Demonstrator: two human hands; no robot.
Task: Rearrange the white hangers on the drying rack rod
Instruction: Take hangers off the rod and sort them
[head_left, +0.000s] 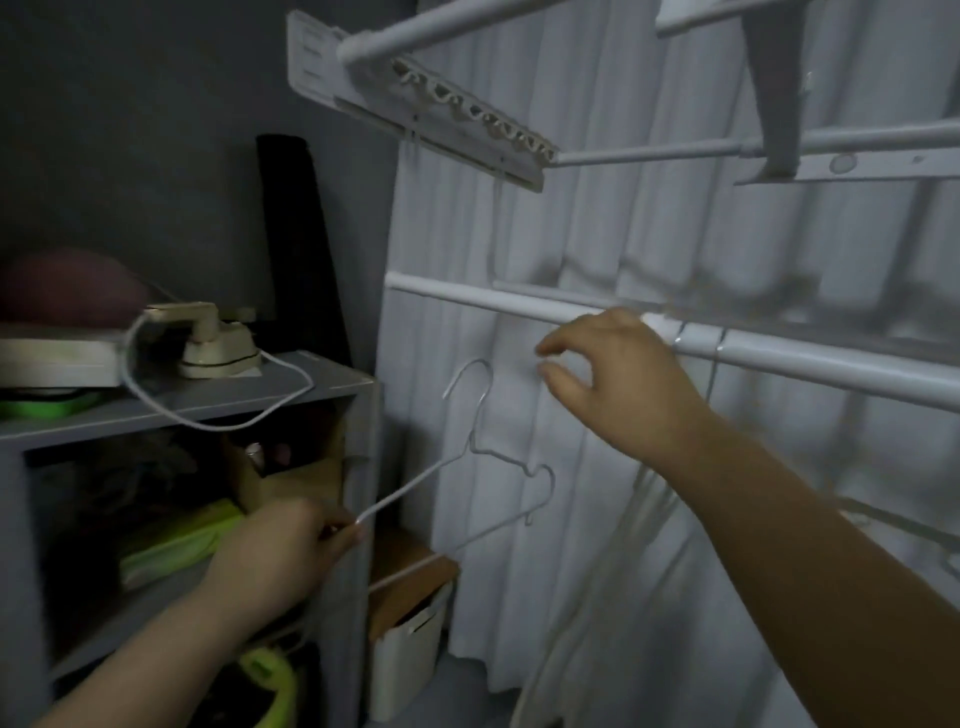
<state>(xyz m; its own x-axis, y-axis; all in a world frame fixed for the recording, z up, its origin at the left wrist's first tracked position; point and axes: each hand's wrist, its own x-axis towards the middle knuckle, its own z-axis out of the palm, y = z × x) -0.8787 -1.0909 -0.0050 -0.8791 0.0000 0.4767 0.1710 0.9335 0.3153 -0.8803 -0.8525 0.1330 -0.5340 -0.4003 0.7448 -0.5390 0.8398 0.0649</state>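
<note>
The left hand (280, 545) pinches one white hanger (415, 483) at the outer end of its shoulder, thumb and fingers curled tight on the wire. Gripped out there, the hanger tips up and to the right, so its hook rises free toward the rod (493, 304) but hangs well below it and off to the left. That is a sensible hold for carrying, since it leaves the hook clear to be caught or guided.

The right hand (618, 379) is lifted in front of the rod with thumb and forefinger parted and nothing between them. It looks ready to take something fine, likely the hook or a wire on the rod. Just to its right, two hung hangers (719, 343) loop over the rod close together, and their bodies trail down against the pale curtain (571, 208). The dim light makes their outlines hard to follow, so how many hang there is uncertain.

The held hanger lies wholly to the right of the left hand's grip — hook at the far upper end, lower bar running down past the wrist. Between hook and rod is open space in front of the curtain, and a grey shelf (208, 395) stands on the left.
</note>
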